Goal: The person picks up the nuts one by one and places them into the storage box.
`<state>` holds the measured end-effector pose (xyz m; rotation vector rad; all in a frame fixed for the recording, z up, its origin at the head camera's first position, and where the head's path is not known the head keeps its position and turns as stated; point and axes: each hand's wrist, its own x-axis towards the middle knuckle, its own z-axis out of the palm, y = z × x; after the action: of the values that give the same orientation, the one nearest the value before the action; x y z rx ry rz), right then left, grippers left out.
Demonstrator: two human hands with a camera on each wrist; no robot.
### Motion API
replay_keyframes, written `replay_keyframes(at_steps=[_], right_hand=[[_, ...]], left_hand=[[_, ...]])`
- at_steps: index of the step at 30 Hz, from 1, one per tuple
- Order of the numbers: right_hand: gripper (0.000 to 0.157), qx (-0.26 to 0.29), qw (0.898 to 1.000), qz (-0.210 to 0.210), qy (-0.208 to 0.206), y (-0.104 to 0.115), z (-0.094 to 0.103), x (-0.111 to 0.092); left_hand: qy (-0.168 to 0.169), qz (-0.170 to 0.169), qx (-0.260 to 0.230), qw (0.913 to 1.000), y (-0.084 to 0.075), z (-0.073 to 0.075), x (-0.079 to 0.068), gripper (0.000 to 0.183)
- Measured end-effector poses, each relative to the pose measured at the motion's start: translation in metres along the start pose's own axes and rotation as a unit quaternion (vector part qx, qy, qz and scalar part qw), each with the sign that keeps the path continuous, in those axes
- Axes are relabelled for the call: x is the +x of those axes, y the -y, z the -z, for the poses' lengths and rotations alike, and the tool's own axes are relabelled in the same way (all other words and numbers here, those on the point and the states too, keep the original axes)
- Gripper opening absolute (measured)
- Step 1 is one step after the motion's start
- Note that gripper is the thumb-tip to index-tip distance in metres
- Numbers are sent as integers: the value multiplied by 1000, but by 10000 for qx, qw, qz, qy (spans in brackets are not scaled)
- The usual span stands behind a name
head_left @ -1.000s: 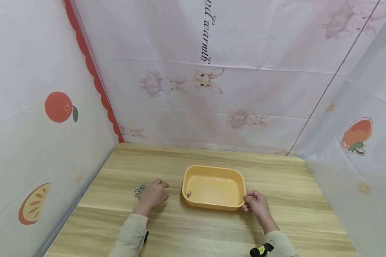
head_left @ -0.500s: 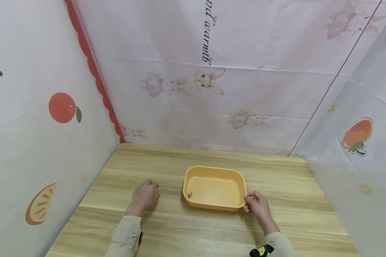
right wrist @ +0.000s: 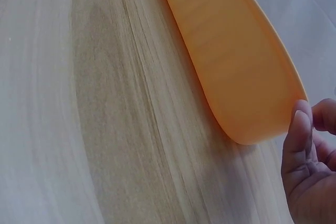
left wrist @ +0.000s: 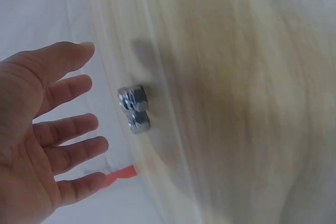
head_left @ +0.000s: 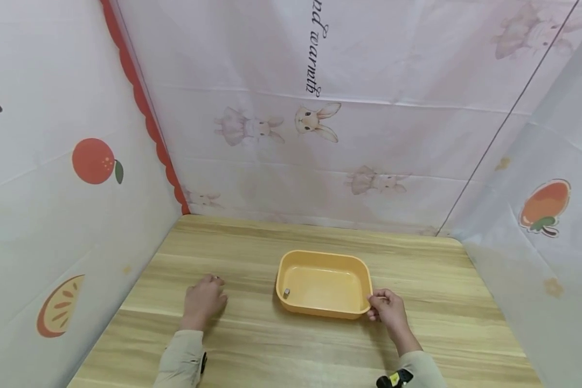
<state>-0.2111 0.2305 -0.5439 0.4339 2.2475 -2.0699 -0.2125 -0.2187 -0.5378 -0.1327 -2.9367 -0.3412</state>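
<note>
My left hand (head_left: 205, 303) hovers low over the left part of the table, its fingers apart and gently bent. Just beyond those fingertips in the left wrist view, a cluster of several shiny metal nuts (left wrist: 134, 107) sits on the wood; the hand hides them in the head view. My right hand (head_left: 387, 308) pinches the near right corner of a yellow rectangular tray (head_left: 325, 311) between thumb and fingers. Inside the tray, near its left end, lies one small metal nut (head_left: 286, 292). The tray's outer wall (right wrist: 236, 66) fills the upper right of the right wrist view.
The light wood table (head_left: 291, 350) is enclosed by printed fabric walls on the left, back and right. Its back edge meets the rabbit-print cloth (head_left: 291, 178). A black device with a yellow label (head_left: 394, 378) is strapped at the right sleeve.
My left hand has shifted left over the table, covering the nuts that showed beside it a second ago. The right hand keeps its pinch on the tray, which stays in place.
</note>
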Motion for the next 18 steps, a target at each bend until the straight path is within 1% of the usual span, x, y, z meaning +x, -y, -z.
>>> replay_keyframes(at_steps=[2,4,6,8,10,13,16,18], right_hand=[[23,-17,10000,7,12,-1,-1,2],[22,-28,10000,-1,0,-2,-1,3],[21,-52,10000,-6,-6,-2,-1,3],[21,-57,10000,5,-19,-3,-2,4],[20,-54,10000,24,-32,-2,-2,4],[20,-35,10000,46,-36,-2,-2,3],[20,-20,10000,42,-33,-1,-2,2],[21,-25,10000,44,-11,-1,-2,2]], left_hand=[[-84,44,-69,9999,4,-1,-1,40],[-168,84,-245,9995,9,-3,-1,42],[-202,165,-562,9981,13,-5,-2,45],[-157,268,-943,9951,17,-6,-4,48],[-69,443,-1353,9898,20,-8,-5,51],[112,793,-1893,9787,23,-10,-7,61],[186,1160,-2240,9675,25,-13,-9,71],[214,1363,-2371,9616,27,-16,-10,78]])
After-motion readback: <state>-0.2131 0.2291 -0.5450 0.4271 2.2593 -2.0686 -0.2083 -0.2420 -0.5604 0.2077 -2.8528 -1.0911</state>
